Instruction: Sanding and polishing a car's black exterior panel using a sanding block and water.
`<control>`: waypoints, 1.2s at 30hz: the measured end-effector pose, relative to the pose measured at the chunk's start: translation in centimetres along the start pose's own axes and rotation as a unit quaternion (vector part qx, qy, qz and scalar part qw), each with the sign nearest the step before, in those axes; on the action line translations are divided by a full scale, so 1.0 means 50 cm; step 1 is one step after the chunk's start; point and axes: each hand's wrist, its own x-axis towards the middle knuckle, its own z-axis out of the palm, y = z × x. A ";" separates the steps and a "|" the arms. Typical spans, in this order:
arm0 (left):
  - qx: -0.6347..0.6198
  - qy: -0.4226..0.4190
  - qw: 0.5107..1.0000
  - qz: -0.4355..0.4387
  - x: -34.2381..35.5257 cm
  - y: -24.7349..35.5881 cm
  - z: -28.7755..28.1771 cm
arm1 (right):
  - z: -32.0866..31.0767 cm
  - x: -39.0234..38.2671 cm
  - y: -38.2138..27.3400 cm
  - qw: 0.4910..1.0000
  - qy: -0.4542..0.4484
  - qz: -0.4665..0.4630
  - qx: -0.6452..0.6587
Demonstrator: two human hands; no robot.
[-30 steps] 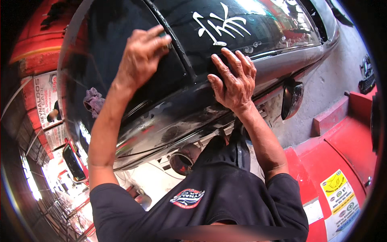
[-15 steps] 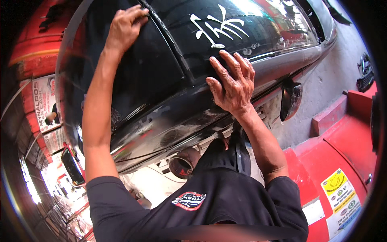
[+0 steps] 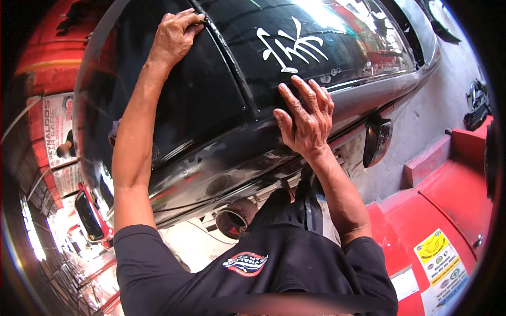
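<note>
A black car stretches across the upper part of the view, with a dark seam strip crossing its body. My left hand reaches to the far end of that strip. Its fingers are bent and pressed together against the strip's edge; whatever is between them is hidden. To the right of the strip, white brush-like lettering sits on a glossy dark glass pane. Just below the lettering, my right hand rests on the car body with fingers spread, holding nothing.
A side mirror juts from the car at the right. Red ledges with a yellow and white sign stand at lower right. A round open-ended cylinder shows below the car's edge. Another red vehicle's mirror is at left.
The whole view has shifted slightly, so the car appears a little farther right and down. My left fingers look sharper and more tightly closed at the strip. My right hand stays below the lettering.
</note>
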 end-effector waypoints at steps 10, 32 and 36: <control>0.007 -0.016 1.000 0.012 0.031 -0.057 0.010 | 0.002 -0.003 0.009 1.000 0.000 -0.001 0.000; -0.073 -0.032 0.996 0.037 -0.009 0.057 0.020 | -0.002 -0.015 0.023 0.999 -0.011 0.027 -0.026; -0.012 -0.014 1.000 -0.006 0.033 -0.086 0.019 | -0.004 -0.004 0.005 1.000 -0.010 0.005 -0.012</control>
